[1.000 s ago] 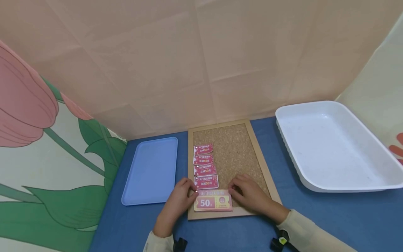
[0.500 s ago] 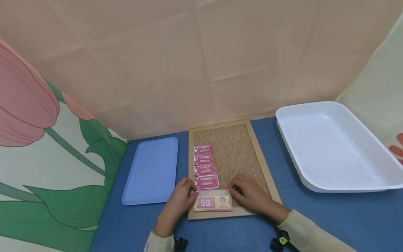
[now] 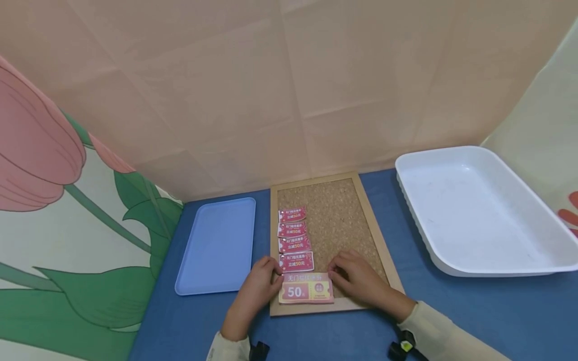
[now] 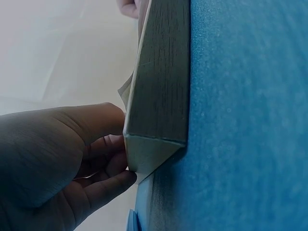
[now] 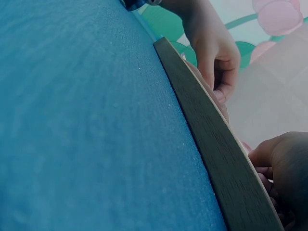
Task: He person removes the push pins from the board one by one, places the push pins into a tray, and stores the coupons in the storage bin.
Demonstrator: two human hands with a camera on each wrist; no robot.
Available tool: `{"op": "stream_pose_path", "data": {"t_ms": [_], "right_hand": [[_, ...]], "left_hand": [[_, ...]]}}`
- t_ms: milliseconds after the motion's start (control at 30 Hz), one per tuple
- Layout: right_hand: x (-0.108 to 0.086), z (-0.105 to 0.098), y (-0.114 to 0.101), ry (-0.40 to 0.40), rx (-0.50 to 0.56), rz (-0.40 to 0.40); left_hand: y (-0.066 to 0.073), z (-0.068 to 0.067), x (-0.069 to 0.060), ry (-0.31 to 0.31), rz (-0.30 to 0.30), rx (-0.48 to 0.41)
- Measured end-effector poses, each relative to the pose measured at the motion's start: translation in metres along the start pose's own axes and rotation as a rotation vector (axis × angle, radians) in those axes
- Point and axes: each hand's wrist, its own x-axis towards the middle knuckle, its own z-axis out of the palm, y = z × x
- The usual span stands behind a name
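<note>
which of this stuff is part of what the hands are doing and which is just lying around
Seemingly in use: left hand, right hand, large coupon between them, four small coupons, cork board underneath

Apparently just lying about: blue tray, white tray

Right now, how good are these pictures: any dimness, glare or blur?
Head view: evenly lit, a faint shine inside the white tray; the front coupon's big 50 is legible, its smallest print smeared. Left wrist view: darker, the corkboard's edge fairly crisp, the blue cloth soft. Right wrist view: also dim, cloth hazy at lower left.
</note>
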Motion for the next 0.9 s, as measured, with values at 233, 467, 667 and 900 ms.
{"op": "stream_pose_path", "data": {"t_ms": [233, 467, 667, 900], "right_hand": [[-0.0006, 0.0006, 0.0012, 0.005, -0.008, -0.008], [-0.0012, 0.0006, 0.0015, 0.005, 0.0, -0.014], [-0.0015, -0.0005, 0.0, -0.002, 0.012, -0.006], [-0.0013, -0.0018, -0.0008, 0.002, 0.02, -0.007]], "left_hand": [[0.0006, -0.0011, 0.0004, -0.014, -0.022, -0.001], [-0.0001, -0.0014, 0.0003, -0.03, -0.036, -0.016], [-0.0009, -0.0027, -0.0006, -0.022, -0.043, -0.06], [-0.0031, -0.0037, -0.0001, -0.024, -0.057, -0.086]]}}
